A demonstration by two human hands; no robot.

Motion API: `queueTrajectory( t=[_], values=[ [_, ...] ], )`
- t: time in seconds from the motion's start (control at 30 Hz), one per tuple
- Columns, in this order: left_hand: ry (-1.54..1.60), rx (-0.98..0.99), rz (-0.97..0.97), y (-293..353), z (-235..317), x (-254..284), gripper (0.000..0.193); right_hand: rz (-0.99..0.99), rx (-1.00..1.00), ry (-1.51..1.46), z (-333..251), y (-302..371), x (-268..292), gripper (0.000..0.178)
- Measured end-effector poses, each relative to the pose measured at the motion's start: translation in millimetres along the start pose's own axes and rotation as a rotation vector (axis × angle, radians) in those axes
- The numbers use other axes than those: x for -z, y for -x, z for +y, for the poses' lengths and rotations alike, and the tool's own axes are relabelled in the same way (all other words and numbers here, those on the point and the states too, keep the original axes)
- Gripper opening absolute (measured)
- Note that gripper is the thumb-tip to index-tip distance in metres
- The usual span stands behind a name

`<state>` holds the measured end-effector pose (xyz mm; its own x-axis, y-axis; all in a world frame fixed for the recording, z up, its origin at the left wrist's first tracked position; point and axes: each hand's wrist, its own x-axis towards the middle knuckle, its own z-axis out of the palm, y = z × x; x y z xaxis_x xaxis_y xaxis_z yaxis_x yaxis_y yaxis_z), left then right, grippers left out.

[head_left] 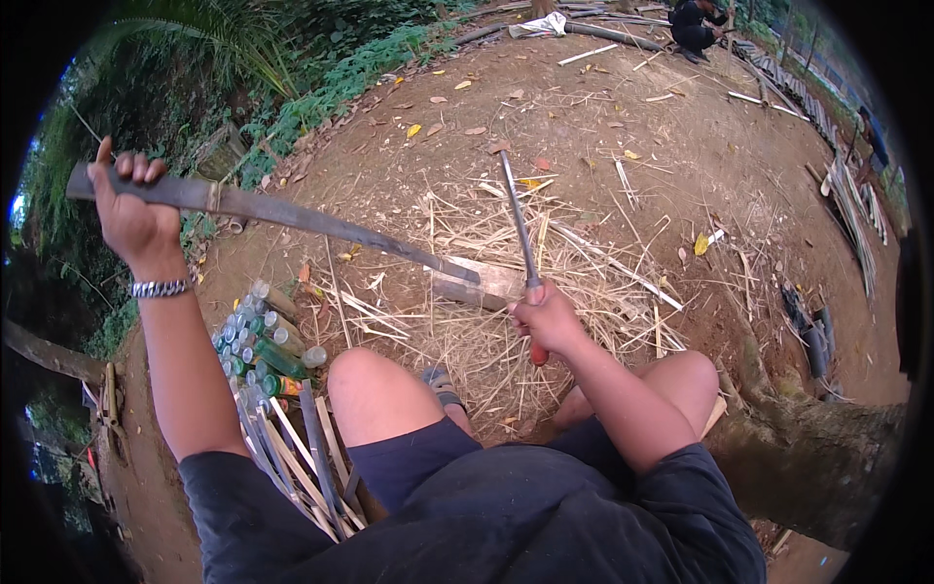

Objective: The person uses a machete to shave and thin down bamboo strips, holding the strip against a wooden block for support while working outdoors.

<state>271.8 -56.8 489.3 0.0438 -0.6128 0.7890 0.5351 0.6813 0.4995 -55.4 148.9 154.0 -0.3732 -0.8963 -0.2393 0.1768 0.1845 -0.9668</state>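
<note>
My left hand [136, 200] is raised at the far left, its fingers wrapped around the upper end of a long dark bamboo strip [321, 224]. The strip slants down to the right, and its far end reaches a pale wooden block [491, 277] in front of my knees. In my closed right hand [550, 319] is a machete [518, 214] with a narrow blade and an orange-red handle. Its blade points away from me, just right of the block. Whether strip and block touch, I cannot tell. My right fingers partly hide the handle.
Bamboo shavings [486, 360] litter the dirt around my feet. Glass bottles [258, 336] and split bamboo strips [302, 448] lie by my left leg. A thick log [817, 457] is at my right. Another person [693, 27] crouches far off; bamboo [851, 209] lies at the right.
</note>
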Motion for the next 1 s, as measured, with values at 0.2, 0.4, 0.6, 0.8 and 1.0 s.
queueTrajectory(
  t=[0.2, 0.4, 0.6, 0.8, 1.0],
  values=[
    [-0.065, -0.088, 0.071, 35, 32, 8, 0.036, 0.004, -0.155, 0.278, 98, -33, -23, 0.039],
    [-0.002, -0.071, 0.018, 69, 51, 23, 0.039, -0.012, -0.117, 0.574, 89, -23, -49, 0.039],
    [0.077, -0.068, -0.035, 99, 74, 11, 0.038, -0.293, 0.064, 0.565, 20, -4, -97, 0.035],
    [0.099, -0.092, -0.038, 119, 78, -2, 0.037, -0.024, -0.175, 0.590, 128, -57, -65, 0.029],
    [0.130, -0.063, -0.036, 124, 84, 4, 0.035, -0.129, 0.094, 0.511, 113, -54, -85, 0.035]
  ],
)
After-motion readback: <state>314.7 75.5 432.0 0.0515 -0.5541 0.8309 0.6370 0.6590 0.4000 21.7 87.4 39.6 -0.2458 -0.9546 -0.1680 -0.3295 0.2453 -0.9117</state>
